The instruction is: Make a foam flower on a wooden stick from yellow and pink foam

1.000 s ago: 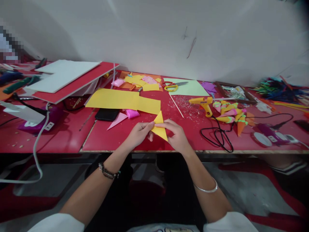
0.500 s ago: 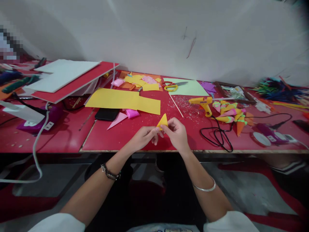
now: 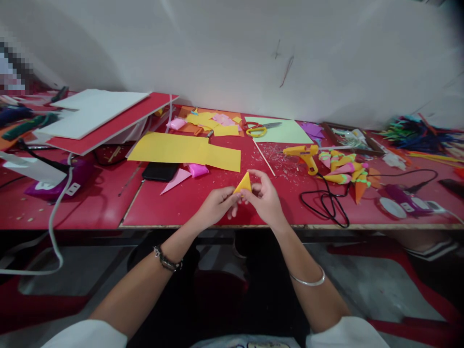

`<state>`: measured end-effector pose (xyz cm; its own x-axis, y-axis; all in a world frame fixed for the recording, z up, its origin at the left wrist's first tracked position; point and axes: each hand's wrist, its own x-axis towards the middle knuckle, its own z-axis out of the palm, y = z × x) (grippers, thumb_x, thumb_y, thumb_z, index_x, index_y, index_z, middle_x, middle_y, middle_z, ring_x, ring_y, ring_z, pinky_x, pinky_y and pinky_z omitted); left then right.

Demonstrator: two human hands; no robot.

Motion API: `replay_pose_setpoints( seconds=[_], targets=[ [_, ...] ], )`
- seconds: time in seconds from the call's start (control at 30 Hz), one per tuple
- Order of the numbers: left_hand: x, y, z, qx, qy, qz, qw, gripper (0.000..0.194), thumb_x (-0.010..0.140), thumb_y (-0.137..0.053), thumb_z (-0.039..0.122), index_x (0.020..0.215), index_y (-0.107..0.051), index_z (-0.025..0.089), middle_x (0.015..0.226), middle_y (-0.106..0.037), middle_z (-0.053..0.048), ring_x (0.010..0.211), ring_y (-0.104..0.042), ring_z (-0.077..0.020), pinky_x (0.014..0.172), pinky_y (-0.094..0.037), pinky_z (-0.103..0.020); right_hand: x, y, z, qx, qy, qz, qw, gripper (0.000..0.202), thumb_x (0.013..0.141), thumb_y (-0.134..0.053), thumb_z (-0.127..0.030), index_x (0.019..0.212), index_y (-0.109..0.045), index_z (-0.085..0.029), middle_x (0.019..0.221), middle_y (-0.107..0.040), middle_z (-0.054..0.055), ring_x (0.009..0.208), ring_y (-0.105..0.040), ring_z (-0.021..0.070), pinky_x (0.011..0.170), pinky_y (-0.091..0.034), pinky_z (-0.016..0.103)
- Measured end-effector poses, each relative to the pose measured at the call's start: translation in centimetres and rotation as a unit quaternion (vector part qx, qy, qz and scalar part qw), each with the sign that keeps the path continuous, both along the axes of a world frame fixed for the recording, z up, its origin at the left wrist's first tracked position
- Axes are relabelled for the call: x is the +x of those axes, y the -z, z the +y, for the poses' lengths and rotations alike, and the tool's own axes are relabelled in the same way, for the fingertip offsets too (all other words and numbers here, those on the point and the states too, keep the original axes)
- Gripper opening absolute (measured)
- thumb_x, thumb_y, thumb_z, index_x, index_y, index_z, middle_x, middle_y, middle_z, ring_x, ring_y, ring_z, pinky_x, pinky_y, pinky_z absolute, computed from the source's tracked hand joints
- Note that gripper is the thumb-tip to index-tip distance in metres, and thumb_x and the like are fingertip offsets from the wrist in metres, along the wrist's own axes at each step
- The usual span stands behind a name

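Observation:
A small yellow paper cone [image 3: 244, 183] points up and away, just above the red table's front part. My left hand [image 3: 219, 205] pinches its lower left side between thumb and fingers. On the other side, my right hand [image 3: 265, 198] grips the lower right edge, thumb in front and fingers behind. Beyond my hands lies a long yellow paper strip [image 3: 184, 150]. A pink paper triangle [image 3: 176, 181] and a bright pink packet [image 3: 198, 170] rest left of my hands.
A yellow glue gun [image 3: 306, 155] with a black cord stands right, beside several coloured cones [image 3: 344, 166]. Scissors [image 3: 256, 130] lie on pale green paper [image 3: 290, 133]. White boards [image 3: 94, 113] are stacked left. A thin stick [image 3: 264, 157] lies behind my hands.
The yellow cone has shifted slightly left and tilted a little in my fingers. Both hands keep hold of it; the things on the table have not moved.

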<state>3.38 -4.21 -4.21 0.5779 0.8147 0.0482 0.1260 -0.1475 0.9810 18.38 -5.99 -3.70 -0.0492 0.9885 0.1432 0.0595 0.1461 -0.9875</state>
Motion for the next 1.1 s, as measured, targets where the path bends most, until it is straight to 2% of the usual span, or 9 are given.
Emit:
replay_pose_setpoints(
  seconds=[0.1, 0.23, 0.43, 0.63, 0.77, 0.9, 1.1],
  targets=[
    [-0.05, -0.11, 0.09, -0.016, -0.012, -0.010, 1.000, 0.029, 0.085, -0.039, 0.036, 0.069, -0.048, 0.014, 0.048, -0.053, 0.004, 0.039, -0.047, -0.0048, 0.046, -0.039, -0.016, 0.26, 0.00, 0.06, -0.017, -0.052, 0.007, 0.998, 0.028, 0.073, -0.057, -0.029, 0.098, -0.050, -0.021, 0.078, -0.061, 0.001, 0.068, -0.059, 0.0125, 0.062, -0.048, 0.026],
    [-0.09, -0.12, 0.16, -0.018, -0.027, 0.003, 0.999, 0.030, 0.084, -0.041, 0.036, 0.068, -0.050, 0.013, 0.048, -0.056, 0.003, 0.035, -0.048, -0.0048, 0.041, -0.037, -0.016, 0.51, -0.18, 0.07, -0.001, -0.052, -0.011, 0.999, 0.012, 0.075, -0.054, -0.030, 0.079, -0.055, -0.018, 0.068, -0.059, 0.000, 0.065, -0.057, 0.0106, 0.063, -0.047, 0.025],
    [-0.03, -0.07, 0.00, -0.020, -0.014, 0.007, 1.000, 0.033, 0.085, -0.038, 0.039, 0.069, -0.052, 0.013, 0.044, -0.055, 0.003, 0.033, -0.049, -0.0059, 0.039, -0.038, -0.016, 0.64, -0.22, 0.08, 0.000, -0.037, -0.020, 0.999, 0.016, 0.080, -0.046, -0.033, 0.079, -0.052, -0.018, 0.059, -0.055, -0.003, 0.053, -0.052, 0.0083, 0.055, -0.043, 0.023],
    [-0.38, -0.18, 0.01, 0.017, -0.006, 0.048, 0.999, 0.037, 0.085, -0.034, 0.041, 0.077, -0.056, 0.013, 0.034, -0.041, 0.008, 0.027, -0.035, -0.0035, 0.034, -0.029, -0.013, 0.50, 0.05, -0.01, -0.009, -0.016, -0.059, 0.998, 0.020, 0.082, -0.043, -0.038, 0.077, -0.047, -0.019, 0.048, -0.048, -0.006, 0.043, -0.044, 0.0072, 0.047, -0.037, 0.020],
    [-0.66, -0.35, -0.12, -0.020, 0.043, 0.083, 0.995, 0.038, 0.085, -0.035, 0.042, 0.078, -0.058, 0.013, 0.034, -0.039, 0.009, 0.025, -0.033, -0.0037, 0.031, -0.025, -0.014, 0.54, -0.20, -0.07, 0.008, -0.042, -0.085, 0.995, 0.021, 0.078, -0.050, -0.038, 0.071, -0.049, -0.018, 0.057, -0.053, -0.003, 0.052, -0.050, 0.0086, 0.052, -0.039, 0.021],
    [-0.74, -0.44, -0.13, -0.040, 0.062, 0.092, 0.993, 0.037, 0.084, -0.036, 0.042, 0.080, -0.059, 0.013, 0.034, -0.039, 0.009, 0.024, -0.032, -0.0032, 0.030, -0.025, -0.013, 0.59, -0.38, -0.13, -0.001, -0.071, -0.082, 0.994, 0.020, 0.078, -0.049, -0.037, 0.072, -0.050, -0.018, 0.053, -0.052, -0.004, 0.050, -0.049, 0.0081, 0.051, -0.039, 0.021],
    [-0.65, -0.76, -0.07, -0.055, 0.084, 0.084, 0.991, 0.035, 0.084, -0.037, 0.040, 0.077, -0.058, 0.014, 0.033, -0.038, 0.009, 0.024, -0.030, -0.0023, 0.029, -0.024, -0.012, 0.36, 0.04, -0.05, -0.017, -0.024, -0.058, 0.998, 0.028, 0.081, -0.044, -0.042, 0.065, -0.046, -0.019, 0.045, -0.043, -0.007, 0.037, -0.039, 0.0051, 0.038, -0.028, 0.017]
  ],
)
